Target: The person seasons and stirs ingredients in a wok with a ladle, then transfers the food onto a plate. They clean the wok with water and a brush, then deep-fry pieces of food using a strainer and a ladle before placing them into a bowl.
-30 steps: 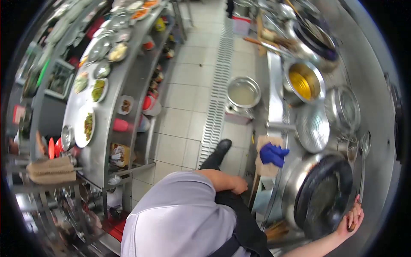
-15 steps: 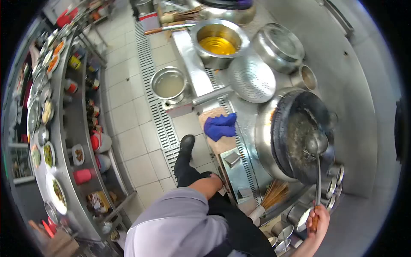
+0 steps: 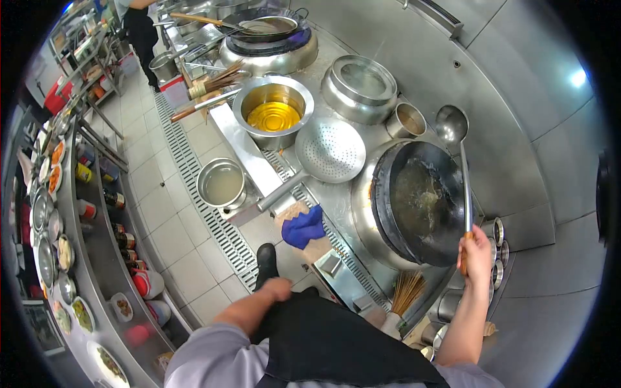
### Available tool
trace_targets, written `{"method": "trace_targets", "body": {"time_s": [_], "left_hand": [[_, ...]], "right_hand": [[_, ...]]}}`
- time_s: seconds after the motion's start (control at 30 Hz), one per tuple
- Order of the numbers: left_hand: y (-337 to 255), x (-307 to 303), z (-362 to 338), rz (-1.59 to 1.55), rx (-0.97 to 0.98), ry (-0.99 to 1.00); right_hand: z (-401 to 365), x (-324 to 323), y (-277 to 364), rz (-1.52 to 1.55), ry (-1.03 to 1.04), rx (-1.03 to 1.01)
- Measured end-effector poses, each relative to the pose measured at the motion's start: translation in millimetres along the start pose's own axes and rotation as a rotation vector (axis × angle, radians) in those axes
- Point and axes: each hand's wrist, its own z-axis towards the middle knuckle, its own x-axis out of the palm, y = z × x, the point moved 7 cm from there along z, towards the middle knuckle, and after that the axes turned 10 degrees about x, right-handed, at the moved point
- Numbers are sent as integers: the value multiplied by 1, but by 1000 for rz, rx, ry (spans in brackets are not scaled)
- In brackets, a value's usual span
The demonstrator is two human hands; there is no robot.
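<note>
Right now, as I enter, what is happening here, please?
The person's right hand holds a ladle by its handle; the ladle's bowl is past the edge of a wok containing liquid. The left hand is near the black apron, nothing visible in it. A perforated strainer lies between the wok and a pot of yellow liquid.

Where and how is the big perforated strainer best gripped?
Probably by the outer part of its long handle, coming from the person's left: it juts from the wide, holed bowl toward the front of the counter, nearer the left hand.
</note>
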Motion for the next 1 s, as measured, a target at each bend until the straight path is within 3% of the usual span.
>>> {"method": "trace_targets", "body": {"time_s": [0.03, 0.1, 0.13, 0.2, 0.27, 0.37, 0.47, 0.53, 0.6, 0.67, 0.73, 0.8, 0.87, 1.0], "left_hand": [[-19, 17, 29, -45, 89, 53], [-50, 59, 89, -203, 83, 65], [-78, 63, 101, 102, 276, 262], [-82, 83, 127, -479, 102, 192], [-94, 82, 136, -752, 137, -187], [-89, 202, 230, -1387, 402, -876], [-122, 130, 130, -2025, -418, -336], [-111, 150, 135, -1857, -474, -328], [-120, 130, 125, -2036, -293, -540], [-114, 128, 124, -1955, -253, -434], [-107, 124, 108, -1587, -293, -149], [-93, 100, 81, -1379, -311, -68], [-121, 51, 33, -867, 9, 401], [-219, -81, -47, -1134, 368, 174]], "right_hand": [[-4, 1, -11, -9, -4, 28], [-27, 9, -25, -36, -63, 79], [-38, 9, -38, -66, -110, 134], [-55, 0, -64, -156, -112, 104], [-78, -17, -88, -248, -174, 206], [-105, -36, -115, -266, -180, 305], [-125, -44, -132, -238, -133, 388], [-132, -59, -148, -262, -174, 355], [-129, -76, -154, -212, -178, 312], [-116, -87, -150, -208, -151, 291], [-100, -89, -143, -159, -209, 277], [-88, -73, -140, -261, -225, 297], [-87, -48, -144, -250, -220, 345], [-96, 42, -137, 720, 237, 445]]}}
